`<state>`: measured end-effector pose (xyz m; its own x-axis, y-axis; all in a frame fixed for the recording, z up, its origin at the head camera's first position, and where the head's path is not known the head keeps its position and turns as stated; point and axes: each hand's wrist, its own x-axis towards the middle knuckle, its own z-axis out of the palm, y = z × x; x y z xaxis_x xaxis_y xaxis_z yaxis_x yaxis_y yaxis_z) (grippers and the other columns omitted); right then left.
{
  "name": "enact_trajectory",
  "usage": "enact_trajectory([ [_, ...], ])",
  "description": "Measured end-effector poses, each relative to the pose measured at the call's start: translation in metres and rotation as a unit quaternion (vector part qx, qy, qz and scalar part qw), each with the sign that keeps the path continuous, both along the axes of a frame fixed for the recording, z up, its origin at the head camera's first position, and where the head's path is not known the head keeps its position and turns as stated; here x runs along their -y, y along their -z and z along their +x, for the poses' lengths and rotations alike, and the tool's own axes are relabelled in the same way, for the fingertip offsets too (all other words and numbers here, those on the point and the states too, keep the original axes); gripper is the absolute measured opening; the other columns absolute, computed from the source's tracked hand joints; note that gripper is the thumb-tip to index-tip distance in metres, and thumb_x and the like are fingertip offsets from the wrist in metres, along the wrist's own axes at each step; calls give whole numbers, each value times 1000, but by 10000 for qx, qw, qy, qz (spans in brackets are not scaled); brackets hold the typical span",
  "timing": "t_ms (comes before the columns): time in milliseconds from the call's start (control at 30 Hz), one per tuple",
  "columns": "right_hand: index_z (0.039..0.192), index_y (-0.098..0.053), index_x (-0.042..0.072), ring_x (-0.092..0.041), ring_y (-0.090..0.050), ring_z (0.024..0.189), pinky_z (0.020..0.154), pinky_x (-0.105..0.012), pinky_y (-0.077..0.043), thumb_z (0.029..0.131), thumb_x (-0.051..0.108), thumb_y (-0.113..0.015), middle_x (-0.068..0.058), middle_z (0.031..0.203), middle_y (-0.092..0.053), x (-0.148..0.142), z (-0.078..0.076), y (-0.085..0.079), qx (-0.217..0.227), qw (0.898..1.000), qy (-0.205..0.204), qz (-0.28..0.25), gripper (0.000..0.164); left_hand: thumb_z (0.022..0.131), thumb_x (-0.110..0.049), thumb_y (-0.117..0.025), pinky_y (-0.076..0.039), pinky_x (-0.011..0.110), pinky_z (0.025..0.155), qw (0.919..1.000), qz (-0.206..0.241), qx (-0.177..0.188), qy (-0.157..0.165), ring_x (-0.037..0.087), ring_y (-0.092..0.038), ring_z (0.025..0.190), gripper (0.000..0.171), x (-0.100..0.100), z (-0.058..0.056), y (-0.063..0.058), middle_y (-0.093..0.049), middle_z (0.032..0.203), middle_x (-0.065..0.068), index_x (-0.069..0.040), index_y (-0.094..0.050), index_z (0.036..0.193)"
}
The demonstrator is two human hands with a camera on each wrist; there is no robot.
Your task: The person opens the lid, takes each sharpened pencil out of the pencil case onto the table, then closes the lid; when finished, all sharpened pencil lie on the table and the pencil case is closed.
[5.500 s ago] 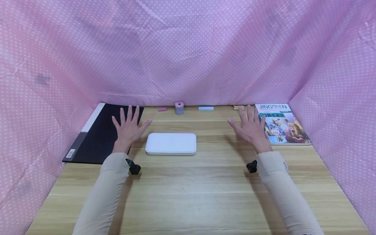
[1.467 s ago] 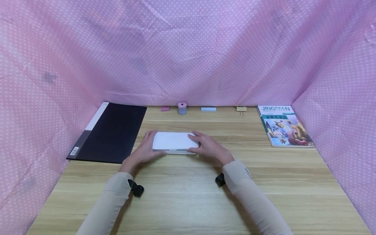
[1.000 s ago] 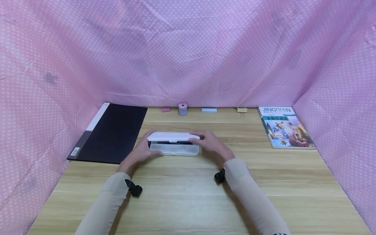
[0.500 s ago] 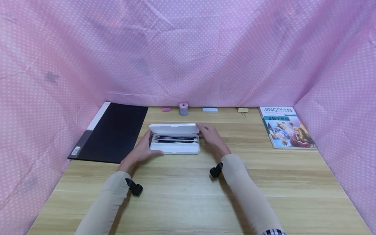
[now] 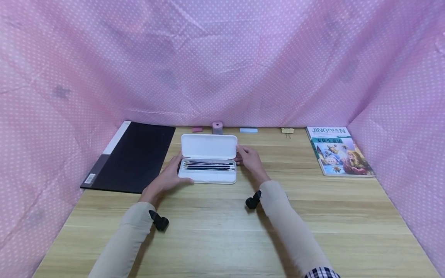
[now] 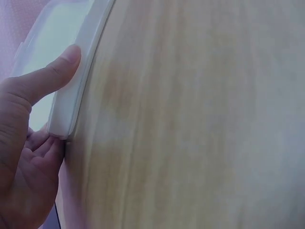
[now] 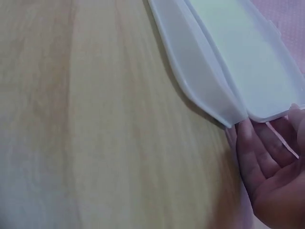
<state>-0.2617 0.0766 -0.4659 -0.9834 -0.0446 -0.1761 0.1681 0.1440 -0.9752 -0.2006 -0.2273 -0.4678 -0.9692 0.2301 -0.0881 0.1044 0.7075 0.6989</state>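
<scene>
A white pencil case [image 5: 208, 177] lies on the table with its lid [image 5: 209, 146] raised and leaning back. Several dark pencils [image 5: 208, 166] lie in a row along the rear part of its base. My left hand [image 5: 169, 177] grips the case's left end, with the thumb [image 6: 62, 67] over the front edge and the other fingers curled at the end. At the right end, my right hand [image 5: 251, 161] holds the lid's edge near the hinge. In the right wrist view its fingers [image 7: 257, 152] touch the case's corner, and the thumb is at the lid's rim.
Left of the case lies a black folder [image 5: 135, 158]. Along the back stand a pink eraser-like block [image 5: 197, 129], a paper-roll-like cylinder [image 5: 217, 126], a pale blue block [image 5: 248, 130] and a gold binder clip [image 5: 287, 131]. A magazine [image 5: 338, 152] lies at the right.
Both hands came in from the sides to the case. Its lid swung up and back, uncovering the pencils; the right hand moved back with the lid while the left stayed at the left end.
</scene>
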Motion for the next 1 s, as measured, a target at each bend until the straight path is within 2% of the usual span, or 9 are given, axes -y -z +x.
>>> enact_trajectory([
  [100,120,-59,9,-18,-60,88,76,-31,-51,92,39,-53,-7,100,-63,-1,2,-6,-407,9975,-14,584,41,62,-51,-80,-17,47,109,9999,-100,54,28,22,-22,132,127,0,-1,-2,-27,142,8,-20,7,148],
  [233,119,-56,7,-19,-55,96,82,-32,-47,91,26,-57,-5,105,-60,-3,9,-19,-1464,9832,20,1093,33,62,-51,-80,-18,48,108,9998,-166,111,53,24,-23,131,127,1,-1,-6,-23,144,9,-18,6,148],
  [300,116,-58,7,-18,-56,95,83,-31,-47,90,20,-60,-5,103,-61,-2,13,-25,-1850,9743,-246,1258,29,61,-52,-80,-18,48,108,9997,-206,154,50,24,-22,132,127,2,-1,-8,-22,145,9,-18,6,148],
  [367,113,-60,7,-18,-58,93,83,-30,-48,87,16,-63,-5,102,-62,1,17,-28,-2097,9650,-737,1392,27,62,-53,-79,-17,48,108,9996,-246,160,63,25,-22,132,127,2,-2,-9,-20,146,10,-16,6,148],
  [500,114,-59,7,-18,-59,93,82,-29,-49,85,10,-65,-6,103,-62,8,23,-23,-2240,9419,-1824,1717,30,62,-51,-80,-18,47,108,9996,-242,106,100,24,-24,130,127,3,-2,-9,-23,144,11,-14,5,148],
  [600,116,-58,5,-17,-59,94,85,-30,-48,85,6,-64,-7,104,-63,12,24,-18,-2160,9286,-2297,1957,31,61,-51,-81,-20,45,108,9997,-160,15,159,22,-26,127,127,2,-2,-7,-27,140,10,-13,4,148],
  [700,115,-59,5,-15,-58,95,86,-29,-47,86,4,-62,-6,104,-63,17,25,-15,-2066,9144,-2544,2376,29,61,-51,-80,-20,46,107,9997,-129,-26,196,22,-28,126,127,1,-2,-5,-28,139,10,-13,3,149],
  [833,111,-62,5,-15,-57,95,86,-30,-47,86,0,-60,-5,102,-63,21,25,-14,-2125,8946,-2678,2876,26,61,-51,-81,-20,46,108,9997,-139,-22,182,23,-28,126,127,1,-1,-5,-28,139,10,-13,3,148],
  [1000,110,-65,8,-12,-56,93,85,-29,-46,88,1,-59,-2,102,-63,24,23,-15,-2096,8819,-2761,3195,24,62,-51,-80,-19,46,108,9997,-148,82,174,22,-28,126,127,0,-1,-6,-27,138,9,-12,4,148],
])
